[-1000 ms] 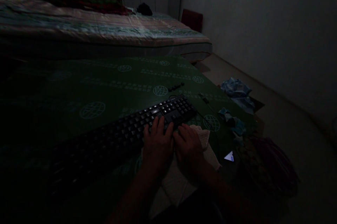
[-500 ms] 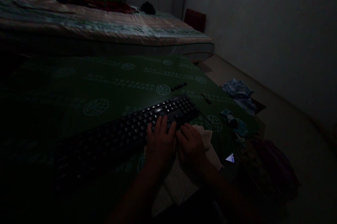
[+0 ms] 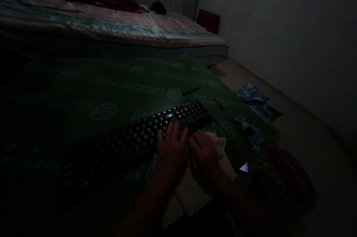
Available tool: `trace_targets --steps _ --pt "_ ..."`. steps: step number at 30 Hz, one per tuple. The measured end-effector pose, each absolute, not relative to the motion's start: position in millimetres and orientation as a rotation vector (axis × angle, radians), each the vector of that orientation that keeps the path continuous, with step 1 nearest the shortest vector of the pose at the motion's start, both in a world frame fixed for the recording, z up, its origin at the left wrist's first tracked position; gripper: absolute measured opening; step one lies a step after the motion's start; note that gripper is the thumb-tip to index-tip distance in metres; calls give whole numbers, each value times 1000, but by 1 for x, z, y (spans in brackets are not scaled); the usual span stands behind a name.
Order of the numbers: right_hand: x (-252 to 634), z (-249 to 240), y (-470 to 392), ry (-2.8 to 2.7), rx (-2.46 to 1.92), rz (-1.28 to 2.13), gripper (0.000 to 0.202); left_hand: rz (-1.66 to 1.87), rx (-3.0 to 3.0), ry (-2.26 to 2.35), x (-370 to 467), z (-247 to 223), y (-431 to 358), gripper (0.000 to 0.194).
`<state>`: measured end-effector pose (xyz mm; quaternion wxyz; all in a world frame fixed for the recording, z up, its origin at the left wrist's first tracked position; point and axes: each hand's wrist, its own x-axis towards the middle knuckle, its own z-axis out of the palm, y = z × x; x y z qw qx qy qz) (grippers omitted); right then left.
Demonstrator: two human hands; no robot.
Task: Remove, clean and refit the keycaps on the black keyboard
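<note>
A black keyboard (image 3: 131,136) lies slantwise on the green sheet with white globe prints (image 3: 103,111). My left hand (image 3: 172,151) rests over its near edge, fingers apart and their tips on the keys near the right-hand end. Right beside it, my right hand (image 3: 205,153) is closed at the keyboard's front edge, its fingers curled and pressed together. Under and around that hand is a pale cloth (image 3: 219,146). In the dim light I cannot make out what the right fingers hold, if anything.
Beyond the keyboard lies a short row of small dark pieces (image 3: 191,91). A dark cable (image 3: 221,106) runs to its right. Crumpled bluish cloths (image 3: 253,97), a small white triangular piece (image 3: 244,168) and dark red fabric (image 3: 292,177) are at right. A bed (image 3: 125,29) stands behind.
The view has shifted very slightly. Both hands stay in nearly the same place at the keyboard, with no clear change in their grip.
</note>
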<state>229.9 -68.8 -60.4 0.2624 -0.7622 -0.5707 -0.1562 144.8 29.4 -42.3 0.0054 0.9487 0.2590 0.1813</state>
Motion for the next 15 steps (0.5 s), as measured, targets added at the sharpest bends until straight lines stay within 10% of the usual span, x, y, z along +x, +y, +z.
trace_targets --steps 15 --pt "228 -65 -70 -1542 -2043 -499 30 540 2919 824 143 -40 29 41"
